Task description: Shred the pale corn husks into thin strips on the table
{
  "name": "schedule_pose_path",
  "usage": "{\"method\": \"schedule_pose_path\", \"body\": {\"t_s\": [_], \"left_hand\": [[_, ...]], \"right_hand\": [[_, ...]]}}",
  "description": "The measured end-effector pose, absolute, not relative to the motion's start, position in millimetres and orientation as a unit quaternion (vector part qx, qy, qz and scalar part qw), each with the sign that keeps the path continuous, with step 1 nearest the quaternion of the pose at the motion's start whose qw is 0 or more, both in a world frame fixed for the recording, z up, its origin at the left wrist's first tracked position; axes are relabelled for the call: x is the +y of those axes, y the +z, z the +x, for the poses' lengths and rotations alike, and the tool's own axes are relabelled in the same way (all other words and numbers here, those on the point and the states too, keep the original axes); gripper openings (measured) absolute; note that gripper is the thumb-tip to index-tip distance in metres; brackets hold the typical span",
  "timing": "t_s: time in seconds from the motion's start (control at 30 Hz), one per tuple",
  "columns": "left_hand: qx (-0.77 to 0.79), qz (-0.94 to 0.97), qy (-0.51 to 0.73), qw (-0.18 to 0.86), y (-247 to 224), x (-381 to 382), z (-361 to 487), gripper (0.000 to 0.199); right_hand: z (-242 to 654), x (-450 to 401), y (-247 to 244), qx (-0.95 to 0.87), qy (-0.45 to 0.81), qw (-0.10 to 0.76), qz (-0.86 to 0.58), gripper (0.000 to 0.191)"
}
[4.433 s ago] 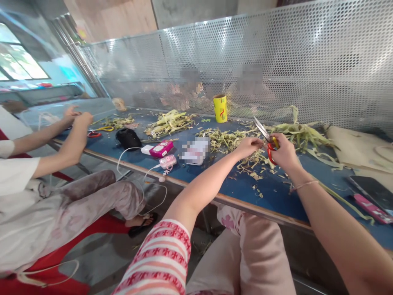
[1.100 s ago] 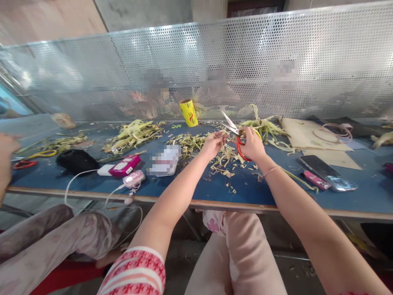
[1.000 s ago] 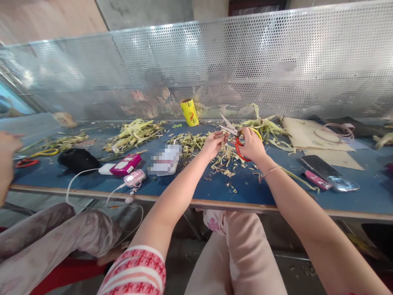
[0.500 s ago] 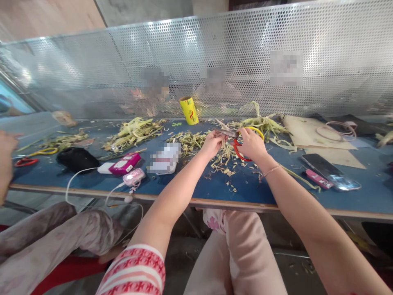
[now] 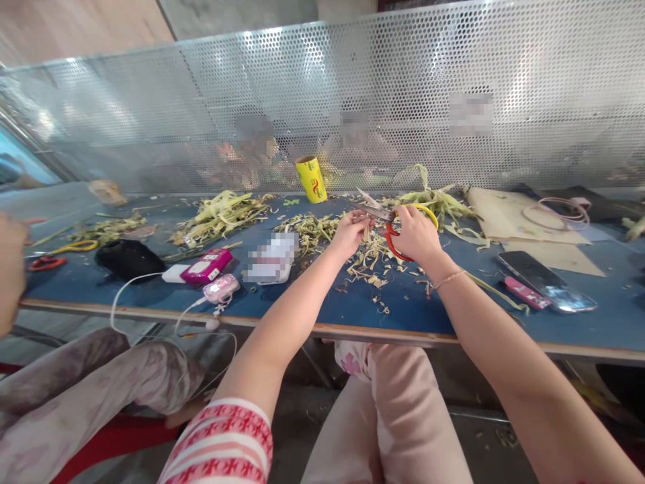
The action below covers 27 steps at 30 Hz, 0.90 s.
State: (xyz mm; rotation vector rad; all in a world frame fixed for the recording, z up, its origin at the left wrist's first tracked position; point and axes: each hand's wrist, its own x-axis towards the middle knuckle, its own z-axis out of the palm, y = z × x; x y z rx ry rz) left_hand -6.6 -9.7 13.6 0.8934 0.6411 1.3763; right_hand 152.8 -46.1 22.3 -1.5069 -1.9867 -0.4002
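Above the blue tabletop (image 5: 347, 316), grips scissors (image 5: 385, 215) in the right hand (image 5: 416, 232), with fingers closed around the red and yellow handles and with blades parted toward the left hand (image 5: 349, 235). Pinches a pale strip (image 5: 367, 233) between left fingertips, right by the blades; cannot tell whether touching them. Has scattered plant bits (image 5: 371, 274) on the table beneath both hands, and a leafy bundle (image 5: 439, 202) just beyond the right one. Faces a yellow tube (image 5: 314, 181) near a perforated metal screen (image 5: 312, 87), with a dark phone (image 5: 544, 277) to the right.
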Motion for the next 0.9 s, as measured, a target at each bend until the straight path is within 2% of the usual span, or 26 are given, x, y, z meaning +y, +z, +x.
{"method": "schedule_pose_path", "body": {"t_s": [0.17, 0.73, 0.9], "left_hand": [[0.273, 0.395, 0.611, 0.629, 11.5, -6.9, -8.6, 0.024], [0.263, 0.402, 0.603, 0.637, 12.3, -8.9, -7.5, 0.026], [0.265, 0.414, 0.58, 0.65, 13.5, -11.2, -7.2, 0.019]], "right_hand": [[152.8, -46.5, 21.8, -0.754, -0.166, 0.295, -0.563, 0.047], [152.8, -46.5, 23.4, -0.747, -0.145, 0.278, -0.587, 0.04], [152.2, -47.0, 23.5, -0.744, -0.134, 0.278, -0.593, 0.042]]}}
